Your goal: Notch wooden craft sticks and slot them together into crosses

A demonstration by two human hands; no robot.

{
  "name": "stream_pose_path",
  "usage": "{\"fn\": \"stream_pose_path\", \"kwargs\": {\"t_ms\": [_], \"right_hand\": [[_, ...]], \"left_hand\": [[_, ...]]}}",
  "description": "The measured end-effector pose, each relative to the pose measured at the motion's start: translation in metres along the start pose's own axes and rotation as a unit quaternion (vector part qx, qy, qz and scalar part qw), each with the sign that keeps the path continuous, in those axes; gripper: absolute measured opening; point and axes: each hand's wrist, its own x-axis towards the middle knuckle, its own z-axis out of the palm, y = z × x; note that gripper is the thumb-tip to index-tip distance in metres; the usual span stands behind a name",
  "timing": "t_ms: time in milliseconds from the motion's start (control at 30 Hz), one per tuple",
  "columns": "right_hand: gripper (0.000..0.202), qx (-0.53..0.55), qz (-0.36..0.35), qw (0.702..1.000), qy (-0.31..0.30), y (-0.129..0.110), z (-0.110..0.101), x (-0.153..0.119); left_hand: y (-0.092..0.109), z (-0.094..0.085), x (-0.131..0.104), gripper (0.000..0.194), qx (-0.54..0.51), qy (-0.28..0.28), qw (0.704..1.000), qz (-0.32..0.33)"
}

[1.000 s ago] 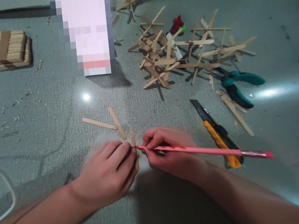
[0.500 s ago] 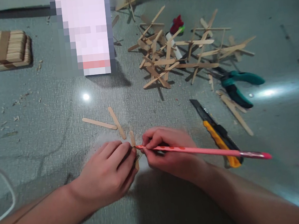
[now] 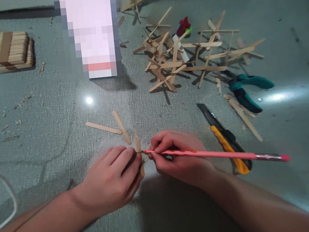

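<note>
My right hand [image 3: 177,154] is closed around a pink pencil [image 3: 218,154], whose tip points left and meets or nearly meets a wooden craft stick [image 3: 137,143]. The fingers of my left hand [image 3: 113,174] are closed on that stick, which stands roughly lengthwise away from me, its middle partly covered by them. Under the stick, a small printed piece [image 3: 145,161] peeks out between my hands; what it is I cannot make out. Just beyond my left hand lie two more craft sticks, one slanting [image 3: 121,127] and one nearly level [image 3: 103,128], their ends close together.
A yellow-and-black utility knife [image 3: 225,142] lies right of my right hand, with teal-handled pliers [image 3: 246,89] beyond. Crossed and joined sticks [image 3: 166,65] are heaped at the back. Bundled sticks [image 3: 10,49] sit far left. A blurred-out object [image 3: 97,45] stands at the back; a white cable [image 3: 13,202] curves at left.
The pencil and my right hand have shifted slightly to the right, the tip drawing back a little from my left fingers. My left hand stays on the stick.
</note>
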Motion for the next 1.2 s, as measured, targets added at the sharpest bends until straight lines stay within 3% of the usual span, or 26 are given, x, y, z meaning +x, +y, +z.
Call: {"fn": "stream_pose_path", "kwargs": {"t_ms": [1033,1200], "right_hand": [[0.027,0.032,-0.01,0.998,-0.051,-0.006,-0.0041,-0.0008],[0.028,0.017,-0.003,0.999,-0.051,-0.0083,-0.0046,-0.0003]], "left_hand": [[0.001,-0.0019,-0.0041,0.021,0.001,0.003,1.0,0.012],[0.0009,-0.0089,-0.0027,0.022,-0.003,-0.007,1.0,0.017]]}}
